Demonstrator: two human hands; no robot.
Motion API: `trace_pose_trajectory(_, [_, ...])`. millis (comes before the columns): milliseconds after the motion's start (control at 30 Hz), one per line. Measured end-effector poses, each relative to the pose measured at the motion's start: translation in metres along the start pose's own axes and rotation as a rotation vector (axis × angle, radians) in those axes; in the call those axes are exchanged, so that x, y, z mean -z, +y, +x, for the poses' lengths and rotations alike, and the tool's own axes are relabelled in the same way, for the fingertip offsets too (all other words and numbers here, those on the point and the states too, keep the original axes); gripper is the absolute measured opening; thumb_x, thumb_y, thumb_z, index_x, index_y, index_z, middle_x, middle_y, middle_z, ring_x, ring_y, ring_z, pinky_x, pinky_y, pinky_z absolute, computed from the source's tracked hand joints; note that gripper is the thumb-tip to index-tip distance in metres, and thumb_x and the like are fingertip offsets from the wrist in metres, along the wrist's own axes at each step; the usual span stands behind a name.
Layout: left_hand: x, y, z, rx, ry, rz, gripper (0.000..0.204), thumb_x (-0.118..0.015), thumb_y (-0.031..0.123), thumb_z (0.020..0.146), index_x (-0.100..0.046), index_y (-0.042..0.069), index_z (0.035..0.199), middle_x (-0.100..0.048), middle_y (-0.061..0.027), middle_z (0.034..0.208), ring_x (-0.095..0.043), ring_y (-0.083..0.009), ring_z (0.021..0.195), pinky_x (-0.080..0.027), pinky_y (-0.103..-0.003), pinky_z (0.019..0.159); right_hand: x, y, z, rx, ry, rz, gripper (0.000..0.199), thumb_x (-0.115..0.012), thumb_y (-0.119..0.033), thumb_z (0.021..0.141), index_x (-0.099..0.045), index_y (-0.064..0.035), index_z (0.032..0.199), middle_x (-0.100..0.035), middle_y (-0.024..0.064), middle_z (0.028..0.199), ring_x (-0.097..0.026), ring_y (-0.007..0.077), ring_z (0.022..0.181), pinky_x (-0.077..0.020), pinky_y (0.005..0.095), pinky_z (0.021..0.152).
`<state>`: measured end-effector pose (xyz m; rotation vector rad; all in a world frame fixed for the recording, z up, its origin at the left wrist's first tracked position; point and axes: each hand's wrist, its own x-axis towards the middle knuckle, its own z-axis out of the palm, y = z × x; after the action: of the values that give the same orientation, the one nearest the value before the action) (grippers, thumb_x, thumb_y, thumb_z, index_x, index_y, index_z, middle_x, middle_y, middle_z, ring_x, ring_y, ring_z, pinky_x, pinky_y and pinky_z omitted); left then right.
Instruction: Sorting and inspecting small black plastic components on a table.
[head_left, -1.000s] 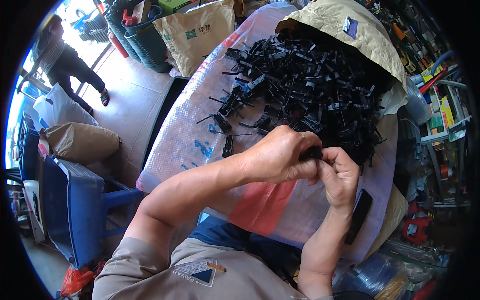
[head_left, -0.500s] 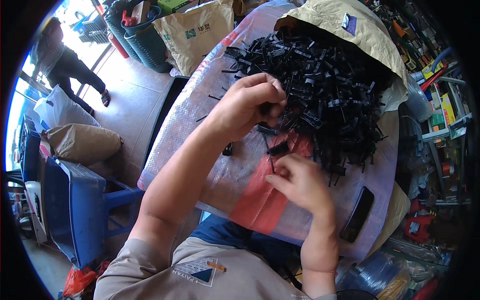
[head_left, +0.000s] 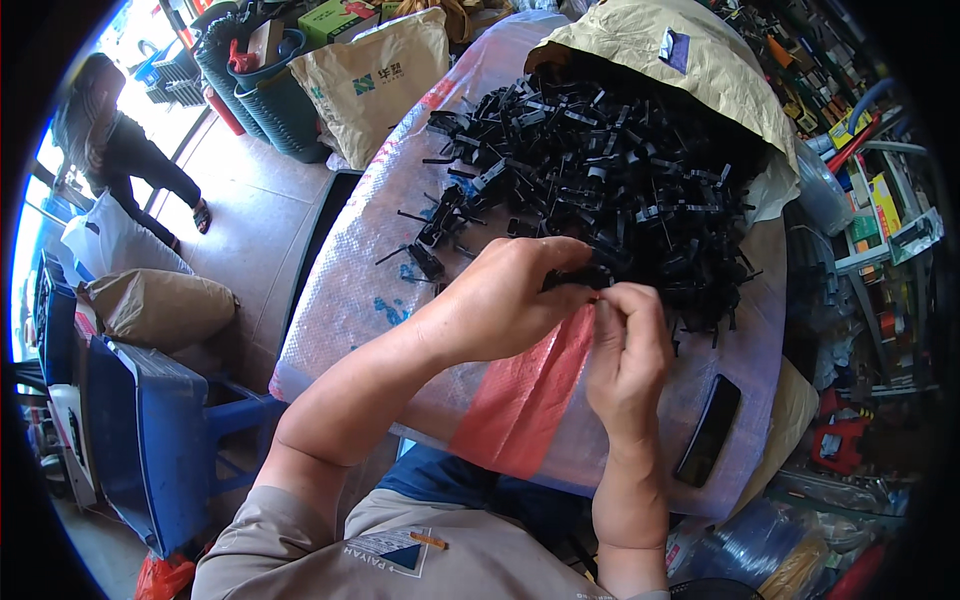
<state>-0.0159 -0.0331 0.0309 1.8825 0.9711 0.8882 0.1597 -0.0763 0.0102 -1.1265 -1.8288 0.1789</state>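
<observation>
My left hand [head_left: 515, 295] is closed around a small black plastic part [head_left: 588, 277], mostly hidden by the fingers. Against its near end my right hand [head_left: 632, 350] pinches with thumb and forefinger; whatever lies between those fingertips is too small to make out. Just beyond both hands spreads a heap of similar black plastic parts [head_left: 600, 150], many with thin stems sticking out. They spill from the mouth of a brown paper sack [head_left: 720, 70] onto a white woven plastic sheet [head_left: 350, 260] with a red stripe [head_left: 520, 400]. A few parts lie apart on the heap's left side.
A dark phone [head_left: 710, 430] rests on the sheet at the right. Blue plastic stool [head_left: 150, 430], stuffed brown sack [head_left: 165, 310] and dark baskets [head_left: 285, 110] stand to the left. Someone in dark trousers [head_left: 135, 160] stands further off. Crowded shelves [head_left: 880, 230] line the right side.
My left hand has come down and right from the heap's edge, and my right hand has risen to meet it. More loose parts now show at the heap's left.
</observation>
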Motion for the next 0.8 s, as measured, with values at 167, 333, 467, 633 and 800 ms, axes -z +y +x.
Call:
trace_pose_trajectory(167, [-0.016, 0.005, 0.000, 0.014, 0.039, -0.225, 0.037, -0.068, 0.011, 0.087, -0.061, -0.004, 0.121, -0.068, -0.0136, 0.101, -0.064, -0.0142, 0.091, -0.051, -0.032, 0.081, 0.001, 0.012, -0.003, -0.265, 0.132, 0.347, 0.014, -0.060, -0.005, 0.095, -0.058, 0.0005, 0.109, -0.060, 0.0083, 0.107, -0.057, 0.0124, 0.087, -0.0492, 0.0246, 0.076])
trace_pose_trajectory(333, [-0.028, -0.002, 0.004, -0.163, 0.095, -0.153, 0.024, -0.066, 0.004, 0.088, -0.062, -0.003, 0.110, -0.066, -0.0134, 0.093, -0.065, -0.0177, 0.080, -0.052, -0.031, 0.073, 0.009, 0.019, -0.007, -0.387, 0.042, 0.639, 0.015, -0.058, -0.003, 0.096, -0.059, 0.0013, 0.110, -0.061, 0.0061, 0.106, -0.060, 0.0089, 0.085, -0.0509, 0.0220, 0.077])
trace_pose_trajectory(467, [-0.033, -0.005, 0.005, -0.272, 0.146, -0.095, 0.013, -0.065, 0.003, 0.087, -0.059, 0.000, 0.099, -0.060, -0.0130, 0.081, -0.065, -0.0261, 0.073, -0.051, -0.035, 0.065, 0.011, 0.013, -0.001, -0.358, 0.051, 0.780, 0.015, -0.059, -0.001, 0.095, -0.058, 0.0022, 0.109, -0.060, 0.0062, 0.106, -0.061, 0.0096, 0.084, -0.0510, 0.0223, 0.075])
trace_pose_trajectory(633, [-0.037, -0.002, 0.003, -0.310, 0.166, -0.001, 0.011, -0.065, 0.004, 0.085, -0.057, 0.002, 0.093, -0.058, -0.0130, 0.079, -0.062, -0.0315, 0.070, -0.050, -0.037, 0.061, 0.011, 0.018, -0.004, -0.361, 0.051, 0.809, 0.010, -0.058, 0.002, 0.093, -0.057, 0.0033, 0.102, -0.059, 0.0061, 0.105, -0.058, 0.0077, 0.080, -0.0493, 0.0212, 0.071])
trace_pose_trajectory(800, [-0.034, -0.008, 0.005, -0.382, 0.097, 0.071, 0.015, -0.066, 0.004, 0.085, -0.057, 0.001, 0.098, -0.060, -0.0132, 0.081, -0.063, -0.0295, 0.070, -0.051, -0.036, 0.061, 0.017, 0.021, -0.006, -0.411, 0.006, 0.770, 0.014, -0.059, 0.001, 0.091, -0.056, 0.0024, 0.105, -0.059, 0.0044, 0.103, -0.055, 0.0059, 0.077, -0.0475, 0.0207, 0.072])
